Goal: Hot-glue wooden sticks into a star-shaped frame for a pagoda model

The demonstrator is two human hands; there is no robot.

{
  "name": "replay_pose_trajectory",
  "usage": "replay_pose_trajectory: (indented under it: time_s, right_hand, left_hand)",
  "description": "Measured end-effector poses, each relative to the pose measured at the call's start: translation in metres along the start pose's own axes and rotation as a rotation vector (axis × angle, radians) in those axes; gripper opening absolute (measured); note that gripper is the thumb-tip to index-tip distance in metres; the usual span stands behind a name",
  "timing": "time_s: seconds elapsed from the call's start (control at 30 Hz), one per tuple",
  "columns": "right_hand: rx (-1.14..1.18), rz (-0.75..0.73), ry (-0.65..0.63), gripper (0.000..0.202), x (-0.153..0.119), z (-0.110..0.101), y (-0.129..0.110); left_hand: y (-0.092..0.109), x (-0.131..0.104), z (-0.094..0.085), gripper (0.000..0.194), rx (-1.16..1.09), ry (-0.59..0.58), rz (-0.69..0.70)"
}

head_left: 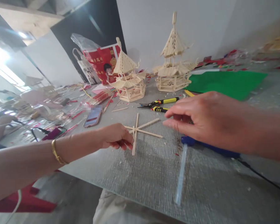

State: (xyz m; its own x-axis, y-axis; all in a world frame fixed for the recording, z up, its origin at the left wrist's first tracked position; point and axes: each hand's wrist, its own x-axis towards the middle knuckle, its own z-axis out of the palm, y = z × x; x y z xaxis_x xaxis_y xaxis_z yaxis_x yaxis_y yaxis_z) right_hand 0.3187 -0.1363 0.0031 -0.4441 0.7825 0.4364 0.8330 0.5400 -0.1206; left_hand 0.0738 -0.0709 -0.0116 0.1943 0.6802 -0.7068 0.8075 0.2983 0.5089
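Green sheet (228, 81); yellow-and-black pliers (157, 104); red bag (104, 63) with gold lettering; blue glue gun (214, 149); grey, fine-streaked tabletop (140, 177).

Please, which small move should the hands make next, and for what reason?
Perhaps the right hand should steady the crossed sticks at their middle. It looks empty and hovers to their right, while the left hand is at their near end, and no finger covers the crossing.

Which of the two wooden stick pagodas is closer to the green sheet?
The right-hand pagoda, beside the green sheet; the left-hand pagoda stands farther off, near the red bag.
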Motion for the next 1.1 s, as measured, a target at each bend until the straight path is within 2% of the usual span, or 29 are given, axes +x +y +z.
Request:
replay_pose_trajectory:
  time_s: [0.13,0.53,0.77,0.93,1.0,1.07,1.1]
  right_hand:
    - [-0.042,0.021,-0.074,0.025,0.003,0.003,-0.005]
    - [-0.146,0.057,-0.148,0.027,0.007,0.009,-0.005]
    - [-0.165,0.052,-0.140,0.032,0.006,0.010,-0.006]
    - [-0.090,0.027,-0.069,0.031,0.004,0.013,-0.003]
    - [-0.058,0.019,-0.056,0.029,0.004,0.013,-0.001]
    - [-0.043,0.015,-0.068,0.026,0.004,0.012,0.000]
    - [-0.041,0.015,-0.077,0.025,0.005,0.011,0.000]
  left_hand:
    - [0.002,0.005,-0.002,0.011,0.073,-0.014,-0.021]
    - [0.000,0.017,-0.004,0.010,0.121,-0.085,-0.036]
    - [0.006,0.018,-0.003,0.010,0.160,-0.107,-0.059]
    - [0.008,0.013,0.001,0.010,0.154,-0.098,-0.071]
    - [0.008,0.008,-0.005,0.010,0.185,-0.111,-0.071]
    - [0.010,0.004,-0.019,0.010,0.276,-0.115,-0.029]
    - [0.011,0.003,-0.029,0.010,0.357,-0.080,0.011]
